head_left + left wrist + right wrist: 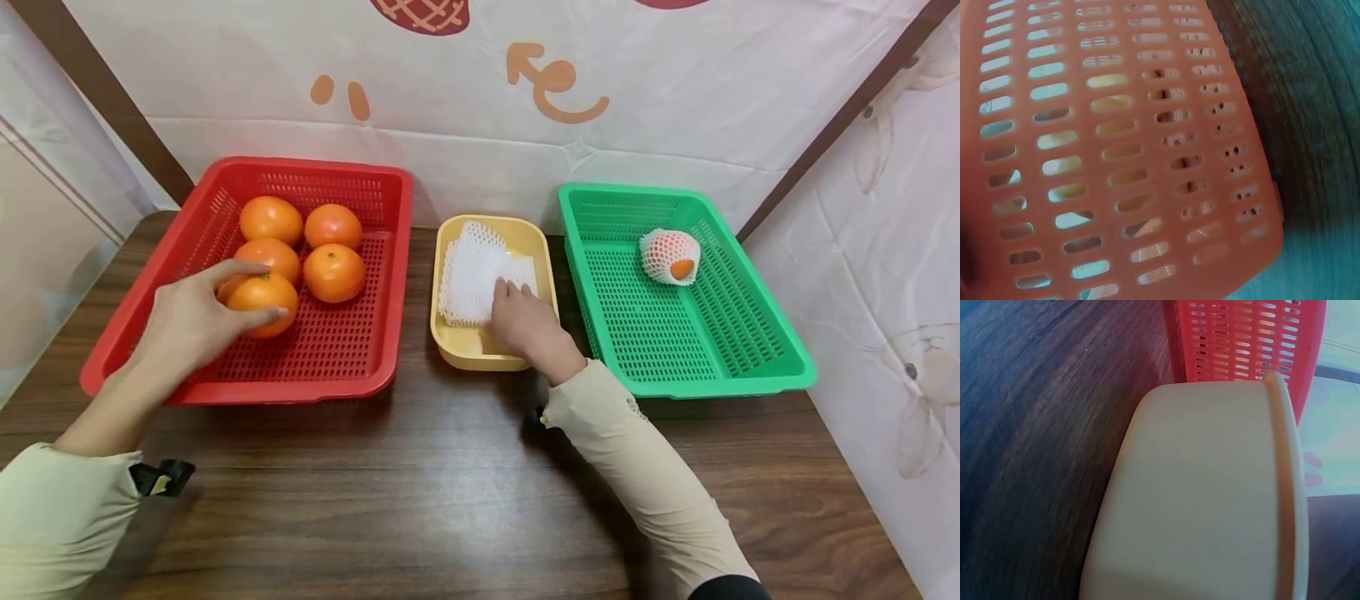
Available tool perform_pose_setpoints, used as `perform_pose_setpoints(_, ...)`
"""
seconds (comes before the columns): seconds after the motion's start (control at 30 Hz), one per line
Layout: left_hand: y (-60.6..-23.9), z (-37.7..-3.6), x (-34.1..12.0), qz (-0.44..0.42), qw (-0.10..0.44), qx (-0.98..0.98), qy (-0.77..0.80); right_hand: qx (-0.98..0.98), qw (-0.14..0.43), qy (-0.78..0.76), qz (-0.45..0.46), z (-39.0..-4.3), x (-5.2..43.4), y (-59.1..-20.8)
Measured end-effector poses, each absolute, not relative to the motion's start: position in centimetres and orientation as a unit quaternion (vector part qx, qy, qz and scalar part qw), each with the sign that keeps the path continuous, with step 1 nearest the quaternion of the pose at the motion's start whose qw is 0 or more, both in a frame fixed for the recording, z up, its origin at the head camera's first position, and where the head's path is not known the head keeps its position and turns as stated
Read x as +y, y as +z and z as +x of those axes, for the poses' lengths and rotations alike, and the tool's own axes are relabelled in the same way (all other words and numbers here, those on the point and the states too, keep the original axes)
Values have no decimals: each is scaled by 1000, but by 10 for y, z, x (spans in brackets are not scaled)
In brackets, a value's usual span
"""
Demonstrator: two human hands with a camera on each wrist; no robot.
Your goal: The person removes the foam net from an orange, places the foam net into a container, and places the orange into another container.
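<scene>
Your left hand [187, 321] is in the red basket [153, 287], thumb and fingers curled around the nearest orange [262, 302] at the front left of the pile. The grip looks set but the fruit seems to sit on the basket floor, so I judge you at the pick-up step: the orange is grasped, not lifted. The next move calls for raising it clear of the rim and of the four other oranges [330, 250] close behind it, without knocking them.

The left wrist view shows only the basket's slotted red wall [1116, 144] and the wooden table [1310, 112].

In the middle stands the yellow tub [480, 350], holding a stack of white foam nets [472, 275]. Your right hand [525, 321] rests on the stack's near right corner, fingers bent down onto the top net; whether they pinch it or only press I cannot tell. To go on, you need to separate one net from the stack and open it for the fruit. The right wrist view shows just the tub's outer wall [1197, 500] with the red basket behind.

On the right, the green basket [750, 367] holds one orange wrapped in a net [670, 256], near its far right corner, well apart from both hands.
</scene>
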State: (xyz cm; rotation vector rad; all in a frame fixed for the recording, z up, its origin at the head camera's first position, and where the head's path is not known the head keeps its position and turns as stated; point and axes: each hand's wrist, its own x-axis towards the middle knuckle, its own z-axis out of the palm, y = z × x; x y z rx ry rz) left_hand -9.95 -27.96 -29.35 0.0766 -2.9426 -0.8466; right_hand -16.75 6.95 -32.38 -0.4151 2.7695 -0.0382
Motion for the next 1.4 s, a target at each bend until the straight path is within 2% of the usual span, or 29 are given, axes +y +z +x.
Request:
perform_pose_setpoints(0.23,-298,-107,-279,24,11,-963,-268,978,157,-4,-139,-166,72,-317)
perform_pose_setpoints(0.47,-301,-113,-285,40,-62,-965,-254,980,137,17,-140,-160,72,-304)
perform_pose_setpoints(0.7,-299,-108,-289,52,-70,-972,-219,981,128,10,-144,-152,69,-288)
perform_pose_setpoints(0.8,-295,-104,-287,67,-65,-972,-214,983,117,5,-138,-147,74,-276)
perform_pose_setpoints(1.03,-281,-100,-280,58,-41,-974,-217,990,32,-46,-132,-143,108,-241)
perform_pose_setpoints(1.23,-276,-91,-262,52,9,-974,-220,990,47,-72,-115,-156,150,-221)
perform_pose_setpoints(1.4,-269,-75,-237,49,94,-962,-252,991,48,-66,-106,-173,189,-218)
